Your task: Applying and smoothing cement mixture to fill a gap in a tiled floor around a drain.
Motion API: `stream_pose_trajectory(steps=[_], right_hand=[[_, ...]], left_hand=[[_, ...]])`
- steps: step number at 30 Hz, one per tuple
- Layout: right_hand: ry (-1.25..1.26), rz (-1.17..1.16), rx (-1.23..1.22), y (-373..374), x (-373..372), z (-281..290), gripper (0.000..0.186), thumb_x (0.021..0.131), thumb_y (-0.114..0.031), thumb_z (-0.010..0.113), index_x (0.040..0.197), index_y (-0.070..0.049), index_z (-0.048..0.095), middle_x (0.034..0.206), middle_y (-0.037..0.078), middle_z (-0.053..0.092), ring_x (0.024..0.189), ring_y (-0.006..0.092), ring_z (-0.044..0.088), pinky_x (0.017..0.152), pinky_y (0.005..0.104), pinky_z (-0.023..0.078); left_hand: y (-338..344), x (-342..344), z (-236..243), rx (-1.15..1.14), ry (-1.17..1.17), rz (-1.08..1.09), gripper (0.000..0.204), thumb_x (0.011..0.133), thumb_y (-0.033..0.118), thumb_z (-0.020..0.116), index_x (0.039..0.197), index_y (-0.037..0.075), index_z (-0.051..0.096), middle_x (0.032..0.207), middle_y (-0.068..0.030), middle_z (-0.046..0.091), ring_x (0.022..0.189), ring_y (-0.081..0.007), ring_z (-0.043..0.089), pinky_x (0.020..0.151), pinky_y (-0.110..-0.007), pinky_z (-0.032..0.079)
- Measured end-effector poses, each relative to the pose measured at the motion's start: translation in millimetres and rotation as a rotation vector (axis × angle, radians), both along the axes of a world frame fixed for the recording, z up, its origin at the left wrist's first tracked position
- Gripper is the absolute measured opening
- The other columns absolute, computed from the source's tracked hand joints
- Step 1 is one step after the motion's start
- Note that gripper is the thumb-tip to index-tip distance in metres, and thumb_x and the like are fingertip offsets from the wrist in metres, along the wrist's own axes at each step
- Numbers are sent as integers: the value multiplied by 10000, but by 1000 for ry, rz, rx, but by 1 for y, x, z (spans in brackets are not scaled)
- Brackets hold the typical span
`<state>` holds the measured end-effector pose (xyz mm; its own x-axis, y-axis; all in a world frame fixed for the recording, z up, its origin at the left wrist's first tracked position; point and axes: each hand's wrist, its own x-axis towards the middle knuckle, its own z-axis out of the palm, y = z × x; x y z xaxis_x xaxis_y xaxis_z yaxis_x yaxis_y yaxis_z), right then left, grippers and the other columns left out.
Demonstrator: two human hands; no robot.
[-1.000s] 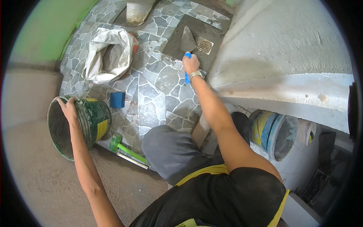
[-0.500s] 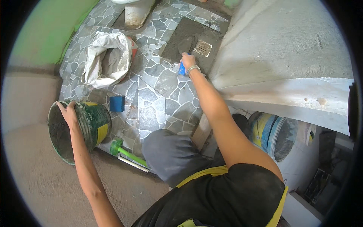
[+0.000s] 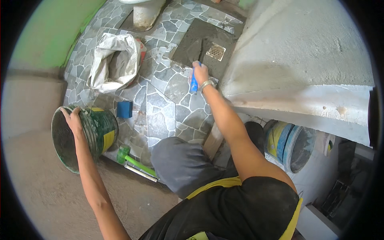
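My right hand (image 3: 201, 73) is closed round the blue handle of a trowel (image 3: 194, 85). The trowel's thin dark blade points away from me over a patch of wet grey mortar (image 3: 190, 52), and it blends with the mortar so its outline is hard to make out. Set in that patch is a square metal floor drain (image 3: 216, 52), just right of the blade. At the left, my left hand (image 3: 72, 119) grips the rim of a green bucket (image 3: 105, 125) with a yellow patch. The bucket is tipped on its side, its mouth toward the left, and grey residue coats its inside.
An open white sack (image 3: 100, 66) of grey powder stands on the stone-patterned tiles. Nearby lie a blue block (image 3: 124, 109), a green mallet (image 3: 140, 165) and a loose cut tile (image 3: 161, 116). A toilet base (image 3: 145, 16) is beyond; a rough wall (image 3: 296, 52) bounds the right.
My right hand has drawn back slightly toward me with the trowel, whose handle now sits lower. My left hand stays on the bucket rim.
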<state>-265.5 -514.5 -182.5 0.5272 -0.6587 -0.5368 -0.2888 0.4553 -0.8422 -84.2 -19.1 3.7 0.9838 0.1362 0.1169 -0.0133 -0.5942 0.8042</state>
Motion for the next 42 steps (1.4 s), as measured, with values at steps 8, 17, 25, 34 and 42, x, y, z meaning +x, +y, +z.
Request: stream_pose_trajectory(steps=[8, 17, 25, 34, 42], right_hand=[[-51, -275, 119, -48, 23, -13, 306, 862, -296, 569, 863, 9, 539, 621, 119, 555, 476, 243, 558, 442, 393, 481], [19, 48, 100, -2, -16, 0, 272, 878, -313, 581, 813, -51, 544, 601, 62, 527, 467, 192, 530, 425, 366, 463], [377, 135, -632, 0, -19, 19, 466, 815, -341, 605, 1055, 56, 563, 984, 299, 643, 938, 437, 635, 857, 491, 486], [729, 460, -931, -53, 16, 40, 429, 783, -286, 581, 1102, -2, 625, 1146, 240, 642, 1089, 402, 609, 930, 474, 483], [830, 786, -1175, -99, 48, 51, 409, 760, -330, 619, 1000, -8, 694, 1077, 229, 674, 1025, 378, 650, 882, 421, 522]], left_hand=[[2, 1, 0, 21, -12, -13, 910, 766, 103, 656, 1497, -82, 145, 1167, -148, 558, 974, -198, 523, 953, -250, 372], [-1, 0, 2, -7, 6, 7, 927, 764, 116, 661, 1502, -73, 134, 1098, -136, 588, 962, -198, 530, 950, -251, 371], [4, 4, -4, 18, -36, -5, 914, 759, 121, 648, 1501, -71, 151, 1043, -122, 604, 932, -182, 538, 910, -251, 393], [10, 7, -7, -12, 87, 36, 920, 745, 194, 666, 1494, -66, 199, 1297, -197, 548, 1123, -209, 532, 995, -274, 361], [15, 7, -10, 52, 5, 43, 936, 734, 226, 682, 1490, -65, 213, 1315, -218, 539, 1128, -224, 545, 1001, -281, 366]])
